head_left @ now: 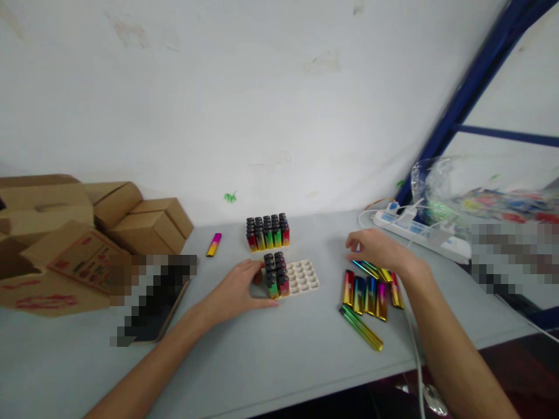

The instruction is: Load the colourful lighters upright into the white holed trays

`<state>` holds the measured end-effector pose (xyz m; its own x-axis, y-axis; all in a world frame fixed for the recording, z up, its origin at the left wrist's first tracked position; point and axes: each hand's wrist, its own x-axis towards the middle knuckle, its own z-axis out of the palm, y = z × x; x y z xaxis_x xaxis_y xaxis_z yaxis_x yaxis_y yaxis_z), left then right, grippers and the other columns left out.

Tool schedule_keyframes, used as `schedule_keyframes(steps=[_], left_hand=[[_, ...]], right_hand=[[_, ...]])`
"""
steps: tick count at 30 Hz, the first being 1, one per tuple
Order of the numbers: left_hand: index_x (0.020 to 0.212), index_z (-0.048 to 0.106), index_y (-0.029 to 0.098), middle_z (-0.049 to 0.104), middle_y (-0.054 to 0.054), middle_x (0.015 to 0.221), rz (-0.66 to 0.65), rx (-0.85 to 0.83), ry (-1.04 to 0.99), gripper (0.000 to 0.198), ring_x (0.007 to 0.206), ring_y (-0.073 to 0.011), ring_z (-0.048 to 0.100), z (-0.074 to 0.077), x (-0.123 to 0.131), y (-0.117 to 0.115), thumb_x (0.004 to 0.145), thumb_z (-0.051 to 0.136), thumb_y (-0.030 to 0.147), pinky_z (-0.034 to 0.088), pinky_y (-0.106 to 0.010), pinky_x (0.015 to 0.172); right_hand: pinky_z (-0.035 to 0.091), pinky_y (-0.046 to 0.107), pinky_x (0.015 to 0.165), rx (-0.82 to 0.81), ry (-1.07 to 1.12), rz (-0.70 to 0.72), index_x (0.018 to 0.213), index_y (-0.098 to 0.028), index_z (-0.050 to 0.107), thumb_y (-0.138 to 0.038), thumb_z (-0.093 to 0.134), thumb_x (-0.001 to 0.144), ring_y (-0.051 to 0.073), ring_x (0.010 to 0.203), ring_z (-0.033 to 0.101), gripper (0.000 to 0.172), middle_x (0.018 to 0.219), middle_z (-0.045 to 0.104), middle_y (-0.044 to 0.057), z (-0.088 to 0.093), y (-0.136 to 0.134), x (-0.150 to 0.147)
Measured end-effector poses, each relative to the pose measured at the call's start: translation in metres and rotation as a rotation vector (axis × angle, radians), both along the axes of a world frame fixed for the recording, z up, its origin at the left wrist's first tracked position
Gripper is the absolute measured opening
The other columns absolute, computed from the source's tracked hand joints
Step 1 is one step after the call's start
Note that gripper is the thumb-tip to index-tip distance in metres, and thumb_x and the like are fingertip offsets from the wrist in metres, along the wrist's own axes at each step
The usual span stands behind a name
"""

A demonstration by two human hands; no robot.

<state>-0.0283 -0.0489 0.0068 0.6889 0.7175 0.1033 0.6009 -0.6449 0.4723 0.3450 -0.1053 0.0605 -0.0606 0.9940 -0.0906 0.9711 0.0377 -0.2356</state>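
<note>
A white tray [305, 277] with round holes lies on the grey table [279, 349]. Its left side holds several rainbow-coloured lighters [276, 274] standing upright. My left hand [238, 289] rests against the tray's left edge, fingers curled round the lighters there. My right hand [376, 250] hovers palm down over a group of loose rainbow lighters [370, 292] lying flat, fingers bent; whether it holds one is hidden. Behind the tray stands a full block of lighters [268, 231].
Cardboard boxes [87, 233] are stacked at the left. A single pink-yellow lighter [213, 244] lies near them. A white power strip [419, 233] and a plastic bag [480, 198] sit at the right, beside a blue metal frame [471, 87]. A white cable [414, 343] hangs over the table's front edge.
</note>
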Motion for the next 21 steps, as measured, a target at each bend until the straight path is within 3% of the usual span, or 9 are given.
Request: schedule_keyframes(steps=[7,13,18,21], left_hand=[[0.093,0.063,0.020,0.068,-0.006,0.095,-0.016,0.002,-0.008,0.059,0.086,-0.0279,0.065,-0.001,-0.001,0.000,0.070,0.083,0.070,0.054,-0.039,0.083],[0.097,0.063,0.020,0.068,-0.006,0.097,-0.018,-0.013,-0.007,0.058,0.088,-0.0285,0.066,0.001,-0.001,-0.001,0.070,0.085,0.066,0.053,-0.039,0.084],[0.097,0.063,0.019,0.069,-0.007,0.096,-0.012,-0.013,-0.002,0.061,0.088,-0.0293,0.065,0.004,0.001,-0.003,0.069,0.086,0.068,0.052,-0.040,0.083],[0.096,0.063,0.019,0.069,-0.007,0.095,-0.010,-0.008,-0.011,0.061,0.088,-0.0295,0.065,0.004,0.001,-0.003,0.068,0.086,0.068,0.052,-0.040,0.083]], right_hand=[[0.054,0.031,0.072,-0.128,0.099,-0.086,0.094,-0.016,0.081,-0.020,0.082,0.076,0.024,0.079,0.075,0.018,0.088,0.082,0.009,-0.016,0.000,0.014],[0.056,0.037,0.080,0.023,0.192,0.109,0.097,-0.017,0.081,-0.027,0.076,0.085,0.026,0.084,0.073,0.016,0.093,0.079,0.011,-0.020,0.007,-0.002],[0.055,0.038,0.094,0.124,0.744,0.298,0.113,-0.018,0.066,-0.048,0.057,0.103,0.022,0.102,0.070,0.032,0.114,0.074,0.012,-0.006,0.004,-0.032],[0.055,0.034,0.086,0.096,1.026,0.351,0.116,-0.021,0.056,-0.051,0.051,0.107,0.017,0.088,0.070,0.032,0.098,0.072,0.005,-0.004,0.000,-0.053]])
